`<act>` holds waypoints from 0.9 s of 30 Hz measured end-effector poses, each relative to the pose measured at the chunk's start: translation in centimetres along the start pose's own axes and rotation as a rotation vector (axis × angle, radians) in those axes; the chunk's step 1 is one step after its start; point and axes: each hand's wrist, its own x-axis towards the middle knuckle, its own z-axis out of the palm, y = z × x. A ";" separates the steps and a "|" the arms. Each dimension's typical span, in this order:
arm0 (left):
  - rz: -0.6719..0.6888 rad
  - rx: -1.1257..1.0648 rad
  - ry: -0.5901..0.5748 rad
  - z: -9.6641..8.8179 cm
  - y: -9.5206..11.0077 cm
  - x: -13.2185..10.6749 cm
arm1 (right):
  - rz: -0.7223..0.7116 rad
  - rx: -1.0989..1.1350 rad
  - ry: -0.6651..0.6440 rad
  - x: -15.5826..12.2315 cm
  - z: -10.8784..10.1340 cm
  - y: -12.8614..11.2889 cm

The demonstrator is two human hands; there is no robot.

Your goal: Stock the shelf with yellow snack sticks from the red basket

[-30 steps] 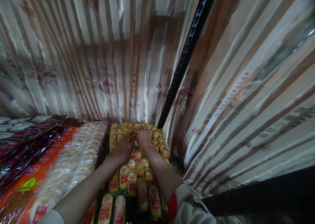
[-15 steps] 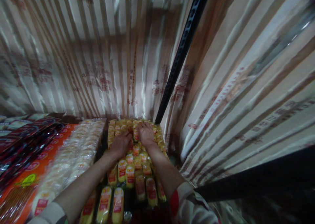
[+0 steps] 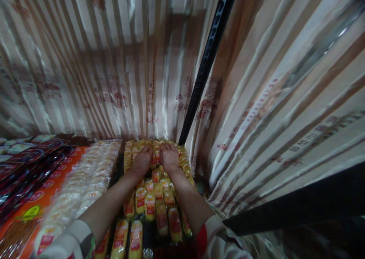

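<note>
Rows of small yellow cakes in clear wrappers with red and orange labels (image 3: pixel 149 205) fill the space in front of me, packed tightest at the back. Over the left part of those back rows lies my left hand (image 3: pixel 143 160), fingers forward and resting on the packs. Close beside it, my right hand (image 3: pixel 170 157) rests on packs to the right, its fingers stretched out and slightly apart. Between the two hands a few upright cakes show. Both palms face down, so whatever is under them is hidden.
Left of the cakes run rows of clear-wrapped pale buns (image 3: pixel 94 179), then an orange package (image 3: pixel 57 181) and dark red packs (image 3: pixel 37 160). A black perforated post (image 3: pixel 201 76) rises at the back corner. Printed pleated curtains (image 3: pixel 125 69) hang behind; a dark bar (image 3: pixel 296 202) crosses at right.
My left hand has moved slightly forward onto the back rows, its fingers straighter than before. The right hand stays nearly in place. The view has shifted a little.
</note>
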 end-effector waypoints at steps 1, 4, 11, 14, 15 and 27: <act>0.000 0.000 -0.006 0.0 0.0 0.1 | 0.011 0.001 -0.002 0.0 0.0 0.0; 0.019 -0.001 -0.014 -0.1 0.0 0.2 | 0.039 0.011 -0.009 -0.1 -0.2 -0.1; 0.065 -0.005 -0.027 -0.4 -0.4 -0.6 | 0.043 0.025 -0.022 -0.2 -0.3 -0.1; 0.053 0.004 -0.024 -0.6 -0.3 -0.7 | 0.026 0.029 -0.013 -0.2 -0.1 0.0; 0.036 0.009 -0.019 -0.6 -0.2 -0.8 | 0.015 0.028 -0.010 -0.2 -0.1 0.0; 0.254 0.045 -0.083 0.3 -1.2 -0.6 | 0.000 0.022 0.016 -0.1 0.5 0.3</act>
